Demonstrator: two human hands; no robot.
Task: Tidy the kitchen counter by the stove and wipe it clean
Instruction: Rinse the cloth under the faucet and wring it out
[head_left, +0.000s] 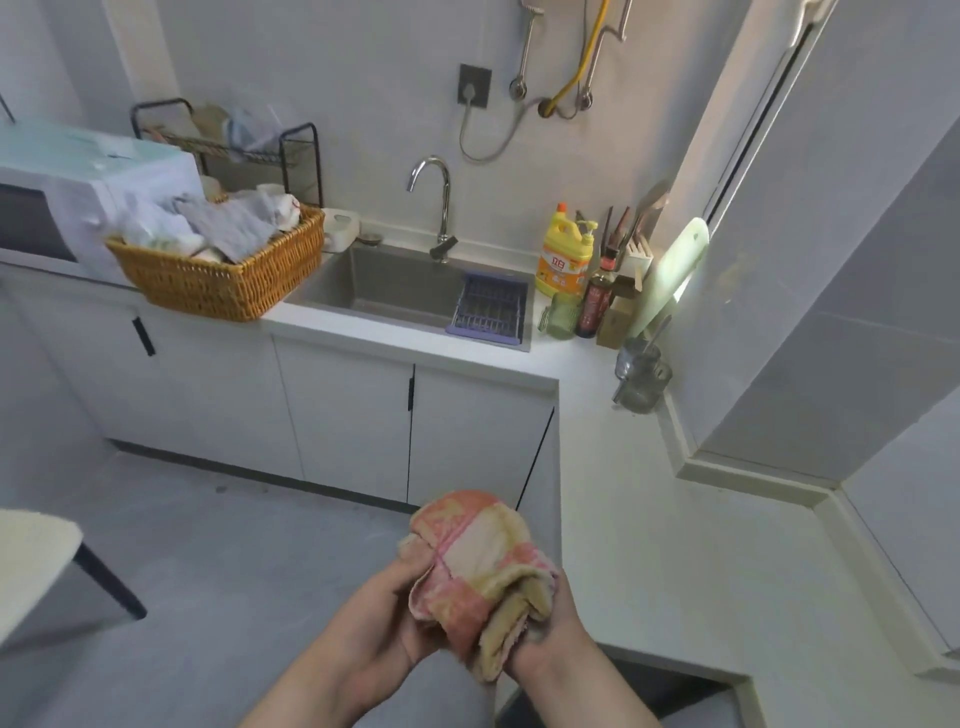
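A pink, orange and cream checked cloth (480, 561) is bunched up between both my hands, low in the middle of the view and just left of the white counter (675, 545). My left hand (384, 618) grips its left side with curled fingers. Around the cloth's lower right end, my right hand (553, 642) is closed. The cloth is off the counter, held over the floor at the counter's edge.
A steel sink (395, 283) with a purple rack (491, 309) and a tap lies ahead. A wicker basket (223, 275) and a microwave (78, 202) stand left. Yellow detergent (563, 249), a dark bottle (597, 296), a green cup, a cutting board and a glass jar (641, 376) crowd the right corner.
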